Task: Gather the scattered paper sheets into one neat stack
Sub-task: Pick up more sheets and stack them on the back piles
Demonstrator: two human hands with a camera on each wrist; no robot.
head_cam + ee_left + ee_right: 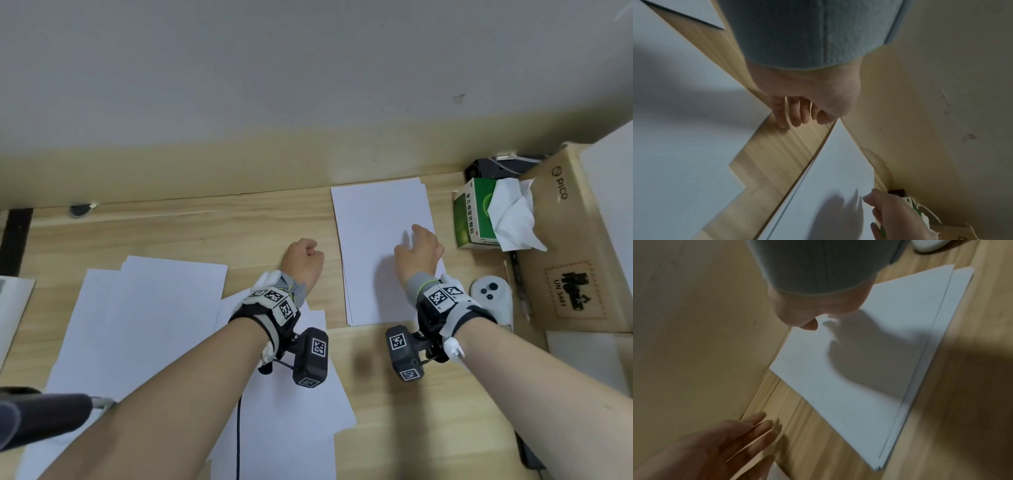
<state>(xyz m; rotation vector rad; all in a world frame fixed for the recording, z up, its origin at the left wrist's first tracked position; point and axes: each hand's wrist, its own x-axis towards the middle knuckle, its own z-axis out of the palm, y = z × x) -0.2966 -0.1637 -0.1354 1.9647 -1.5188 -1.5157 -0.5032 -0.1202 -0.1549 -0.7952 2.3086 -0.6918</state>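
Paper stack [380,240], white and blank, lies lengthwise on the wooden desk [205,233], far edge close to the wall [308,85]; sheets not quite flush, lower edges peeking out along the right and near sides. Right hand [419,253] is over the stack's right half w/ fingers loosely spread, gripping nothing; whether the fingertips touch the top sheet can't be told, though its shadow falls on the paper just beneath. Left hand [303,262] sits over bare wood just left of the stack, fingers loosely curled in the head view, straighter in the wrist views, holding nothing. Both wrists carry strapped camera units w/ black-and-white markers.

Loose sheets [147,325] remain spread across the desk's left and near side, overlapping at skewed angles, some under the left forearm; a cable [238,435] trails over them. Right of the stack, close by: a green box [474,212] w/ crumpled tissue [513,216] against it, a white controller [491,301], a pen [520,284] and a cardboard box [565,240] printed "PICO". A dark object [486,168] sits behind the green box by the wall.
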